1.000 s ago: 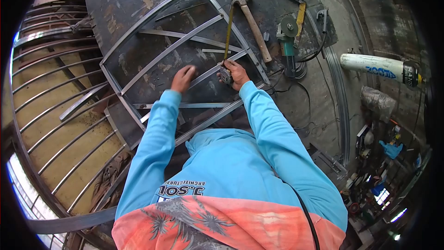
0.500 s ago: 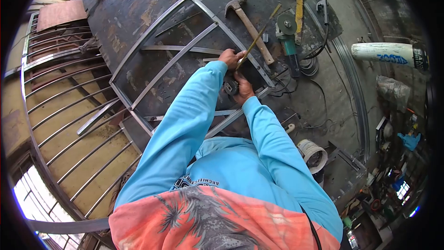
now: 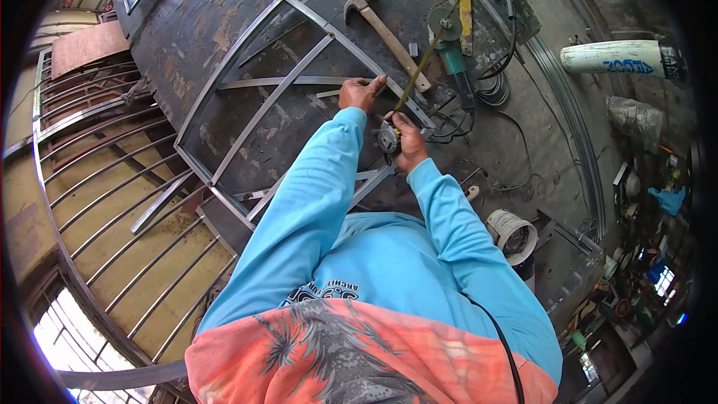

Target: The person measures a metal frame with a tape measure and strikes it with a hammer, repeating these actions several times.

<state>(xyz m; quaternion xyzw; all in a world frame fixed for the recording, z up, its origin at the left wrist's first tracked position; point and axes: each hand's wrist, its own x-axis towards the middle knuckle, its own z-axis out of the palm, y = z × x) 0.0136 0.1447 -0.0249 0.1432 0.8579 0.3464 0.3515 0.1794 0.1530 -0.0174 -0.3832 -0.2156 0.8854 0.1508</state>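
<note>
My right hand is wrapped round a tape measure, its case dark and round. The yellow blade runs out, slanting up and to the right past the frame's edge towards a grinder. Near the frame's right-hand rail, my left hand has its fingers curled and one digit reaching to the rail; what it grips is hidden. A short metal strip shows beside that hand. The welded metal frame lies flat on the dark work surface, with crossing bars inside it.
A claw hammer lies beyond the frame, beside a green angle grinder with its cable. A welding electrode holder, a bucket and a white cylinder are to the right. A barred grille stands at left.
My right hand has moved right and down with the tape measure, away from my left hand. My left hand has shifted slightly left. The whole view has shifted a little.
</note>
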